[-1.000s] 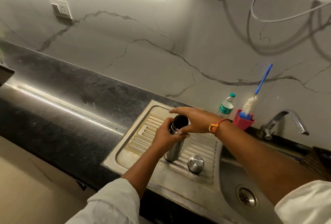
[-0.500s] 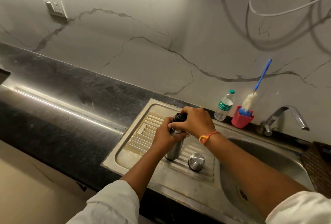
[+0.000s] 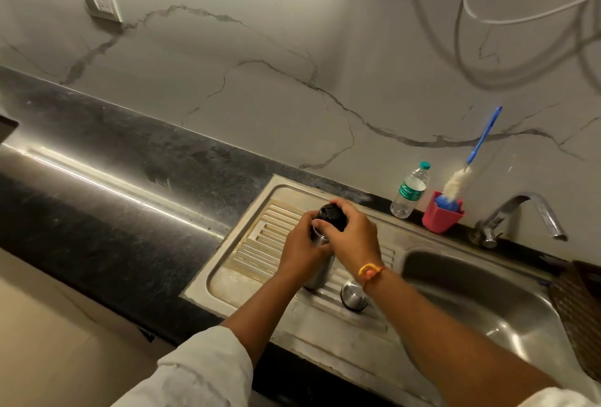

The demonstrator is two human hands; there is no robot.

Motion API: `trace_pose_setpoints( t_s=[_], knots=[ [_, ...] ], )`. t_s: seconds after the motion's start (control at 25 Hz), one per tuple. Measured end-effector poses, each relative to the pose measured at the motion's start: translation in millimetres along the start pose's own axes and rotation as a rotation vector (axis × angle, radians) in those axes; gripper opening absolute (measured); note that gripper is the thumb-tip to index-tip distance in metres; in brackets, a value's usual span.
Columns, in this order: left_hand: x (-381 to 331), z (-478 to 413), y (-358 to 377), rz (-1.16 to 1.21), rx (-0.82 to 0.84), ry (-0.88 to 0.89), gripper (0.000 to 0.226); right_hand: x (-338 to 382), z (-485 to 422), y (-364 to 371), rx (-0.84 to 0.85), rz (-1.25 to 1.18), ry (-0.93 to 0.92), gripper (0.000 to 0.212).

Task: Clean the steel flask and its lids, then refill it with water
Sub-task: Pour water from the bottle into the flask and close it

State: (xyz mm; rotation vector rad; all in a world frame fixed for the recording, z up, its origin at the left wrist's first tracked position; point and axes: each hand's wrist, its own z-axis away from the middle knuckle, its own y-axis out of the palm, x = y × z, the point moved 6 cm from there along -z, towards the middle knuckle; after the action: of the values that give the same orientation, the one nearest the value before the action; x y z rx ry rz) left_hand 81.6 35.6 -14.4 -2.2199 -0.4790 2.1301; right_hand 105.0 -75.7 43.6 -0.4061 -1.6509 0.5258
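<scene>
Left hand (image 3: 300, 250) grips the upright steel flask (image 3: 320, 275) while right hand (image 3: 353, 237) curls round its black lid (image 3: 331, 216) on top.

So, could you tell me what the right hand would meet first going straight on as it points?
The right hand grips the black lid on the steel flask; going on leftward, it would likely press into the left hand, though depth is unclear.

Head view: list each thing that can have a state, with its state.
steel flask: upright on the drainboard, held by the left hand.
black inner lid: on the flask's mouth, gripped by the right hand.
steel outer cap: off, resting on the drainboard.
water bottle: upright, capped.
tap: no water running.
bottle brush: standing in the red cup.
</scene>
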Motion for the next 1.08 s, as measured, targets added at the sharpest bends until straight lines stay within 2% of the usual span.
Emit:
trace_pose_setpoints(
  t_s=[0.08,0.12,0.16,0.24,0.32,0.4,0.56,0.76,0.84,0.96,1.08],
  knots=[
    [1.2,0.9,4.0,0.011,-0.018,-0.006,0.047,1.4,10.2,4.7,-0.116,0.033,0.046,0.058],
    [2.8,0.0,4.2,0.026,-0.006,-0.011,0.047,-1.0,7.0,3.3,-0.091,0.011,0.044,0.059],
    [4.0,-0.9,3.6,0.034,0.016,-0.011,0.048,-6.6,-1.0,-0.1,-0.014,-0.047,0.043,0.059],
    [5.0,-3.4,-0.3,0.013,0.063,0.004,0.057,-13.5,-18.8,-10.0,0.267,-0.194,0.042,0.061],
    [6.0,-6.5,-1.8,0.016,0.136,0.002,0.063,-11.7,-28.9,-17.7,0.533,-0.242,0.003,0.062],
    [6.4,-8.9,-1.2,0.028,0.207,-0.006,0.067,-5.6,-31.5,-17.9,0.645,-0.200,-0.047,0.059],
    [4.0,-9.3,-3.8,0.032,0.176,0.009,0.066,-8.4,-28.1,-13.1,0.496,-0.177,-0.091,0.050],
    [1.4,0.5,8.2,-0.029,0.051,0.029,0.059,-10.1,-6.1,-3.5,0.103,-0.116,-0.060,0.045],
    [1.0,1.6,11.0,-0.049,0.008,0.021,0.056,-6.3,-2.1,1.9,-0.004,-0.100,-0.046,0.042],
    [2.2,1.0,13.2,-0.055,0.014,0.004,0.056,-4.8,-0.9,4.1,-0.045,-0.078,-0.060,0.041],
    [4.1,1.7,15.0,-0.069,0.027,-0.026,0.061,-7.7,-3.6,1.3,0.035,-0.074,-0.047,0.047]
  ],
)
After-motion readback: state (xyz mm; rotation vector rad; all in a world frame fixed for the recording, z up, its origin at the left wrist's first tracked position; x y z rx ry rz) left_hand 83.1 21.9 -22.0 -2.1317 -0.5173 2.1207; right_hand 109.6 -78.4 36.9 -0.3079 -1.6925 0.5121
